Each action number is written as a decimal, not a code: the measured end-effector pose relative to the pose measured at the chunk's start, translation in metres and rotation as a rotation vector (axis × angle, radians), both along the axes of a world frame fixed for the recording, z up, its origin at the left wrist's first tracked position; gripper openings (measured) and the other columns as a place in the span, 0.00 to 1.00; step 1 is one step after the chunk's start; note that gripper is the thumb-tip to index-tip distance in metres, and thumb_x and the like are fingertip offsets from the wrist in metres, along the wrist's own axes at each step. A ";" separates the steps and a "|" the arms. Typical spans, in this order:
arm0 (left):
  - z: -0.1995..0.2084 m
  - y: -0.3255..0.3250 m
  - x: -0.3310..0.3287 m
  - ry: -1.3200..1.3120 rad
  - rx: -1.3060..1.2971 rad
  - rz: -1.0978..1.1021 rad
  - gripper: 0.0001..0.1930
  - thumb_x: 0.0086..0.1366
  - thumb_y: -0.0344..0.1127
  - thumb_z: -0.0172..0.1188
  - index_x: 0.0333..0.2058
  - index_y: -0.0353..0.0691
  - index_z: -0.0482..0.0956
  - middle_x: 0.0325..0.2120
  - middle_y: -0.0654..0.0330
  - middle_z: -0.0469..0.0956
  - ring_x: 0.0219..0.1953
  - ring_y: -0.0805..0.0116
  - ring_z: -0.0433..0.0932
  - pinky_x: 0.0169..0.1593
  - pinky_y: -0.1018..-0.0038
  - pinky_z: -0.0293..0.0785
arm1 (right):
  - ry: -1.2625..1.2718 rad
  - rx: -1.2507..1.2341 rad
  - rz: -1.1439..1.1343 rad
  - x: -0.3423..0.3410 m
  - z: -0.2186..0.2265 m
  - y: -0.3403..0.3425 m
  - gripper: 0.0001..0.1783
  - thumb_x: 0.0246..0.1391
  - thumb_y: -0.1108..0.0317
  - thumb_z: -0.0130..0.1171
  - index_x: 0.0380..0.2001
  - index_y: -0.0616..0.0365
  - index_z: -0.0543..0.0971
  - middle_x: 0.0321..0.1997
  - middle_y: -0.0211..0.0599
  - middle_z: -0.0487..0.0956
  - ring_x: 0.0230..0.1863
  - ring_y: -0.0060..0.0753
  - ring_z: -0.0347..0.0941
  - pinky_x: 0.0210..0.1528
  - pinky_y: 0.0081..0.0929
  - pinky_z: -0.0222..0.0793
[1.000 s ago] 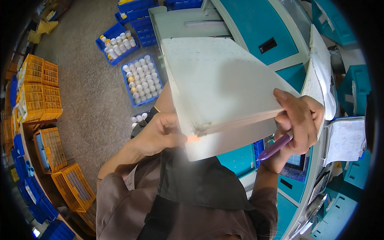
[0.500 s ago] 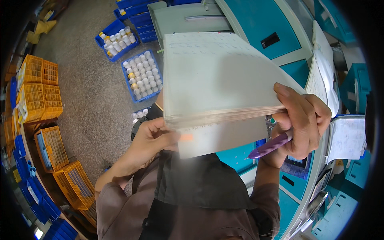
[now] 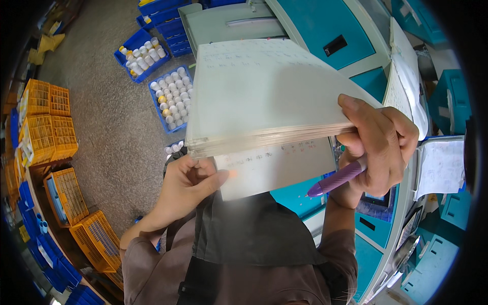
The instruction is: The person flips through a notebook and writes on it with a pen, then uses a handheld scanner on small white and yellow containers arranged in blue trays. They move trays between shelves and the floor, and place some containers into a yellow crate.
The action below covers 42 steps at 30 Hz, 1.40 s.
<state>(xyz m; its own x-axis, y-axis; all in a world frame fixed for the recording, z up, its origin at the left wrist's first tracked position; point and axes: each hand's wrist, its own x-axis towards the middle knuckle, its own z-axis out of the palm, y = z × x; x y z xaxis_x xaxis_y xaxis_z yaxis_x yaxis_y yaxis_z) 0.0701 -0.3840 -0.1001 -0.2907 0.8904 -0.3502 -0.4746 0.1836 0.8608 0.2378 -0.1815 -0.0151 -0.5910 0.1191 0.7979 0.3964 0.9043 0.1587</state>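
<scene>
Head: thick white paper notebook (image 3: 254, 96), handwritten.
Left hand (image 3: 185, 188): fingers clamped thereon.
Right hand (image 3: 380, 145): likewise, slim purple pen (image 3: 335, 181) between fingers.

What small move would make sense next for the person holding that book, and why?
Probably the right hand, which also holds a purple pen, should lift the upper pages slightly: they overhang the lower page, whose writing shows just beyond their edge, near the left hand's thumb.
</scene>
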 end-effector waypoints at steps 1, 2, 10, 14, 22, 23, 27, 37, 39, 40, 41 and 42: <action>-0.001 0.000 0.001 0.025 0.009 0.005 0.10 0.60 0.25 0.65 0.27 0.38 0.71 0.27 0.64 0.76 0.29 0.83 0.71 0.34 0.85 0.68 | 0.004 0.005 0.004 -0.001 0.001 0.001 0.23 0.47 0.42 0.55 0.31 0.48 0.85 0.28 0.21 0.83 0.36 0.26 0.70 0.41 0.25 0.66; -0.002 0.000 0.001 0.047 0.031 0.010 0.09 0.61 0.24 0.65 0.27 0.38 0.71 0.28 0.64 0.76 0.29 0.83 0.71 0.35 0.85 0.68 | 0.022 -0.003 0.003 -0.002 0.002 0.003 0.23 0.47 0.42 0.55 0.31 0.48 0.85 0.27 0.22 0.83 0.36 0.25 0.70 0.41 0.25 0.66; -0.009 -0.009 0.000 0.257 0.020 -0.022 0.07 0.62 0.21 0.61 0.30 0.35 0.71 0.34 0.56 0.79 0.36 0.78 0.77 0.39 0.81 0.73 | 0.081 0.014 0.029 -0.009 0.006 0.014 0.18 0.43 0.49 0.63 0.31 0.49 0.85 0.29 0.21 0.83 0.36 0.26 0.70 0.39 0.23 0.65; -0.013 -0.011 0.003 0.431 0.021 0.062 0.07 0.61 0.23 0.63 0.27 0.34 0.73 0.34 0.57 0.81 0.32 0.81 0.78 0.32 0.83 0.74 | 0.104 0.020 0.007 -0.010 0.006 0.013 0.22 0.48 0.45 0.58 0.29 0.53 0.86 0.25 0.22 0.83 0.33 0.25 0.71 0.40 0.25 0.64; -0.012 -0.019 -0.002 1.234 0.063 0.205 0.08 0.56 0.23 0.66 0.28 0.30 0.74 0.49 0.39 0.75 0.43 0.62 0.82 0.39 0.75 0.82 | 0.145 0.053 0.053 -0.019 0.013 0.016 0.20 0.46 0.50 0.63 0.29 0.56 0.86 0.23 0.26 0.82 0.29 0.23 0.71 0.38 0.26 0.63; -0.014 -0.018 -0.001 1.309 0.072 0.216 0.08 0.55 0.23 0.67 0.28 0.30 0.74 0.49 0.39 0.75 0.44 0.59 0.82 0.40 0.74 0.83 | 0.135 0.071 0.064 -0.020 0.014 0.017 0.20 0.46 0.50 0.63 0.29 0.57 0.86 0.23 0.26 0.81 0.28 0.23 0.71 0.37 0.26 0.63; -0.023 -0.021 0.002 1.419 0.186 0.273 0.09 0.57 0.21 0.65 0.28 0.30 0.70 0.50 0.37 0.72 0.46 0.51 0.81 0.44 0.68 0.84 | 0.148 0.136 0.107 -0.026 0.015 0.024 0.19 0.46 0.51 0.64 0.29 0.57 0.86 0.22 0.26 0.81 0.28 0.23 0.70 0.37 0.25 0.64; -0.049 -0.031 -0.004 1.176 0.386 0.392 0.11 0.70 0.32 0.50 0.38 0.33 0.58 0.52 0.37 0.67 0.48 0.47 0.79 0.44 0.65 0.85 | 0.182 0.064 0.090 -0.031 0.013 0.016 0.19 0.46 0.51 0.64 0.27 0.57 0.86 0.21 0.27 0.80 0.29 0.25 0.69 0.35 0.24 0.64; -0.047 -0.030 -0.002 1.026 0.341 0.397 0.13 0.71 0.36 0.48 0.38 0.33 0.57 0.52 0.37 0.66 0.46 0.49 0.80 0.43 0.66 0.85 | 0.174 0.063 0.063 -0.029 0.011 0.013 0.20 0.47 0.50 0.63 0.27 0.57 0.86 0.21 0.27 0.80 0.28 0.25 0.69 0.35 0.25 0.63; -0.046 -0.028 -0.002 0.955 0.344 0.413 0.13 0.71 0.37 0.48 0.38 0.33 0.57 0.52 0.38 0.66 0.46 0.50 0.80 0.43 0.67 0.85 | 0.152 0.048 0.028 -0.026 0.009 0.013 0.20 0.48 0.50 0.63 0.27 0.57 0.86 0.21 0.27 0.80 0.28 0.25 0.69 0.35 0.25 0.63; -0.044 -0.026 -0.001 0.872 0.323 0.424 0.14 0.72 0.39 0.47 0.37 0.33 0.57 0.52 0.38 0.66 0.45 0.51 0.81 0.42 0.67 0.86 | 0.170 0.039 0.050 -0.022 0.008 0.012 0.20 0.50 0.49 0.62 0.27 0.57 0.86 0.21 0.27 0.80 0.28 0.26 0.69 0.36 0.26 0.63; -0.042 -0.024 -0.001 0.804 0.355 0.439 0.13 0.72 0.37 0.47 0.37 0.33 0.57 0.52 0.37 0.66 0.44 0.52 0.81 0.43 0.67 0.85 | 0.173 0.013 0.048 -0.018 0.006 0.012 0.21 0.51 0.48 0.61 0.27 0.58 0.85 0.22 0.27 0.80 0.28 0.26 0.69 0.36 0.27 0.64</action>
